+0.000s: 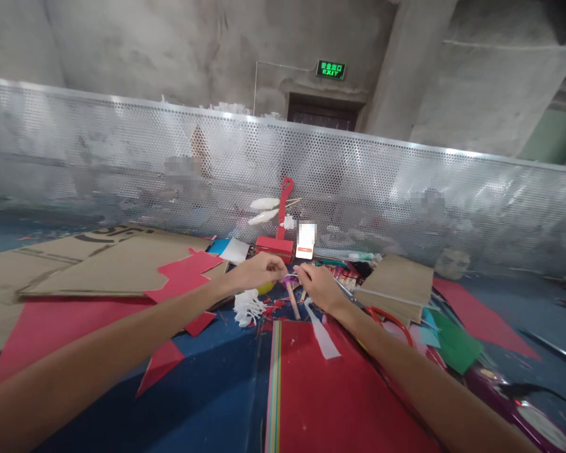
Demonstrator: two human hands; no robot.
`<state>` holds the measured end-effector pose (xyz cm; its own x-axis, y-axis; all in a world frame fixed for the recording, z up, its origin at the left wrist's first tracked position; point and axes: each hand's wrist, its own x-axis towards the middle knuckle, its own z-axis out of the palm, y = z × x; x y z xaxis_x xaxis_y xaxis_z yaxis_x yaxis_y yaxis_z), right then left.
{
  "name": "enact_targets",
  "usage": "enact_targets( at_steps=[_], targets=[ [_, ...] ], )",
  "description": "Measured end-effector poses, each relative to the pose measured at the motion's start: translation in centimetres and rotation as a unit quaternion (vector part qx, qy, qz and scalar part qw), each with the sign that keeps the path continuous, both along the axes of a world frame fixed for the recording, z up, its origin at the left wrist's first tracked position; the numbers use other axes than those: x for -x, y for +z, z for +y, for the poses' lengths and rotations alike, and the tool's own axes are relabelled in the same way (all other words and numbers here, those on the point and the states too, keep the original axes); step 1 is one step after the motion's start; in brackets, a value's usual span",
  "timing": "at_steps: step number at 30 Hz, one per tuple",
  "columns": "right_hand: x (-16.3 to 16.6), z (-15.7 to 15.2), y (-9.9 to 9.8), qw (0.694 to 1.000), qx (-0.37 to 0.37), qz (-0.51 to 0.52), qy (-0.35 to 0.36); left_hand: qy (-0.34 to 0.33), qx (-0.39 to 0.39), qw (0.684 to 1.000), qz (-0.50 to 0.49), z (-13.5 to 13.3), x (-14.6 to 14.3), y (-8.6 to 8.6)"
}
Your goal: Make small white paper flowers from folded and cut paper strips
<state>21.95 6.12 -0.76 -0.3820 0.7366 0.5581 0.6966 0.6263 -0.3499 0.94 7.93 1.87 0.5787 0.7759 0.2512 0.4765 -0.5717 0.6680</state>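
Observation:
My left hand (263, 272) and my right hand (319, 287) meet over the middle of the table, fingertips pinched close together. A thin white strip (290, 275) runs between them, small and partly hidden by the fingers. Right beneath lies a pinkish stick (293, 301) with something purple at its top. Near my left wrist sits a clump of white stringy pieces (249, 308). Below my right hand a white paper strip (321, 331) rests on a stack of coloured paper (349, 396) with a red top sheet.
Behind the hands stand a red holder (274, 247) and a lit phone (305, 241). Cardboard (117, 267) and cut red paper (188, 272) lie left. Red-handled scissors (396, 321), green paper (456, 340) and a purple device (514, 402) lie right. A perforated metal screen (368, 182) rises behind.

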Motion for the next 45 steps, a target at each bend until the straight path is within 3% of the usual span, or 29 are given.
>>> enact_targets(
  at_steps=[7, 13, 21, 33, 45],
  targets=[
    [-0.3, 0.3, -0.2, 0.988, 0.059, 0.119, 0.081, 0.012, 0.022, 1.000, -0.013, 0.7, 0.4, -0.3],
    [-0.2, 0.5, -0.2, 0.990, 0.032, 0.111, 0.082, 0.006, 0.016, 1.000, -0.006, 1.0, 0.5, -0.6],
    [-0.1, 0.2, -0.3, 0.989, 0.048, 0.093, 0.103, -0.002, 0.015, 1.000, 0.005, 0.9, 0.4, -0.5],
    [0.1, -0.1, -0.3, 0.994, 0.056, 0.051, 0.077, -0.016, -0.035, 0.998, 0.046, 0.3, 0.1, -0.3],
    [-0.1, -0.1, -0.2, 0.992, 0.079, 0.061, 0.070, -0.024, -0.036, 0.998, 0.042, 0.1, 0.2, -0.5]
  ],
)
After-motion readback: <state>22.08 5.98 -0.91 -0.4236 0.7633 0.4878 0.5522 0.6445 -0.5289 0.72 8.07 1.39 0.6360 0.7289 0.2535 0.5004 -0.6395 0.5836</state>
